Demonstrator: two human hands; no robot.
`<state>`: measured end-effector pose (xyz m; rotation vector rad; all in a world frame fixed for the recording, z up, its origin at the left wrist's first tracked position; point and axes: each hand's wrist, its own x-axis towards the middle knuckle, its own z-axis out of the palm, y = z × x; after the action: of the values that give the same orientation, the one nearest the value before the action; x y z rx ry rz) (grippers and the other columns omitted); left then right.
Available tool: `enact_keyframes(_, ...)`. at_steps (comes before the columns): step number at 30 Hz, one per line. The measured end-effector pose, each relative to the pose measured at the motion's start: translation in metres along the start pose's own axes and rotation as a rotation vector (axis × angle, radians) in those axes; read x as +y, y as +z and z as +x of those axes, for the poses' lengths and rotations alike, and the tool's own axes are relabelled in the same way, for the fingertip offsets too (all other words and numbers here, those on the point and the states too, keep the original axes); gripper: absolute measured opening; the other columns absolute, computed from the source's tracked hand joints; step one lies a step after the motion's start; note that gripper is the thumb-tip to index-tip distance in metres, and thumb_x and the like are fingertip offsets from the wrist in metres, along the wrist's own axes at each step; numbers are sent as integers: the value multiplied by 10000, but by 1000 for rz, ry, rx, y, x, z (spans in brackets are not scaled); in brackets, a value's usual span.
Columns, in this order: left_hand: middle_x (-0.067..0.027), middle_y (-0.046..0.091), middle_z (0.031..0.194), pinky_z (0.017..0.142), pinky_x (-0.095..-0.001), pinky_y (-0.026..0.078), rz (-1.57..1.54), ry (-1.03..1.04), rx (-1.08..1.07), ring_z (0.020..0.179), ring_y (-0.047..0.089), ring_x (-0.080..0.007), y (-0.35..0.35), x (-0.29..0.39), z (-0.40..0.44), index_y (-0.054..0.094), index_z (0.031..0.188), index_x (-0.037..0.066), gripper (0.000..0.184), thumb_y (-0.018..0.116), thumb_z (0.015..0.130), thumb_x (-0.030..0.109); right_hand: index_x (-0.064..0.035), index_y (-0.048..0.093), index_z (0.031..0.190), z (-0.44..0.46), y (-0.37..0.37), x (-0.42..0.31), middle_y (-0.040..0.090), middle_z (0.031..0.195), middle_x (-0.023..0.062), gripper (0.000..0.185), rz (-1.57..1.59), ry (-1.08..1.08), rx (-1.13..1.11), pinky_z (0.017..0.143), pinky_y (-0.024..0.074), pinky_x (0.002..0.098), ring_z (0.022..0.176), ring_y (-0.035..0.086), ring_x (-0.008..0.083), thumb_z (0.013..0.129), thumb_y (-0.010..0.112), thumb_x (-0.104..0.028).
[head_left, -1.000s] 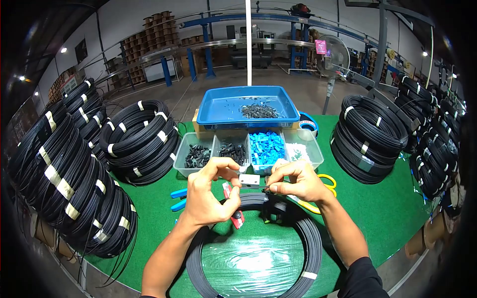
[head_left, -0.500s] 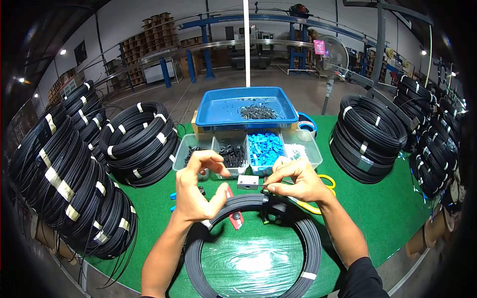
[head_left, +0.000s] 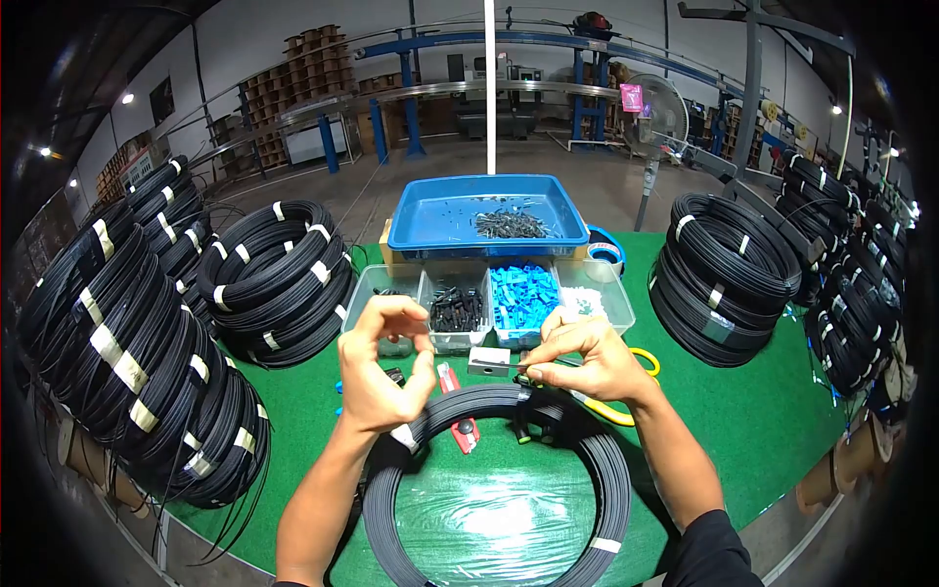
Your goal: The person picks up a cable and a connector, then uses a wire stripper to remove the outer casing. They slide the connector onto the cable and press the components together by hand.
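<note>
My left hand (head_left: 383,377) is raised over the far left side of a black cable coil (head_left: 611,479), thumb and fingertips brought together. Whatever may be between them is too small to make out. My right hand (head_left: 587,362) pinches the thin black cable (head_left: 509,366), whose end points left toward my left hand. Just behind that end sits a small silvery block (head_left: 488,358) with a hole in its front. A red cutting tool (head_left: 466,432) lies within the ring of the coil. Yellow-handled scissors (head_left: 644,360) lie partly hidden behind my right hand.
A clear divided bin (head_left: 626,311) holds black pieces (head_left: 457,309), blue pieces (head_left: 525,293) and white pieces (head_left: 584,301). Behind it stands a blue tray (head_left: 416,235) with black scraps. Stacked cable coils flank the green table (head_left: 773,421) at left (head_left: 127,362) and right (head_left: 729,284).
The thumb and fingers of my left hand have drawn together, and the hand has shifted slightly left. My right hand keeps its pinch on the cable nearly in place.
</note>
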<state>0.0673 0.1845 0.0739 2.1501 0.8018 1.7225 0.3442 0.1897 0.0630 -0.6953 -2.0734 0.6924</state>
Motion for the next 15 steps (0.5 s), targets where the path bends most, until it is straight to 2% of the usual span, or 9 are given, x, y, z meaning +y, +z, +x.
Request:
enact_keyframes(2,-52,667,761,702,-269,486,2,9,0,703,656,-138,-2,-2,-1,563,1041,52,376,666,680,33,-68,793,931,0,-1,-1,735,811,8,181,-10,-6,-4,771,463,317,822,541,152,760,770,-121)
enact_keyframes(4,-47,640,813,731,-261,410,-50,-7,-84,767,611,-123,-1,3,-1,542,1110,34,455,638,666,18,-67,793,932,0,-1,-1,737,813,7,184,2,3,-9,776,464,319,823,540,155,758,773,-124)
enact_keyframes(6,-52,688,823,725,-267,413,1,3,-122,786,632,-125,2,5,-3,536,1131,40,487,674,664,55,-68,793,935,0,0,-4,739,815,6,188,-9,7,-13,775,465,320,820,539,157,757,775,-125)
enact_keyframes(15,-29,665,764,690,-251,395,-37,-60,-130,706,608,-87,8,3,-6,525,1099,46,404,656,719,8,-68,795,945,0,1,-4,747,844,15,200,-21,10,-38,781,467,324,819,539,162,755,785,-126)
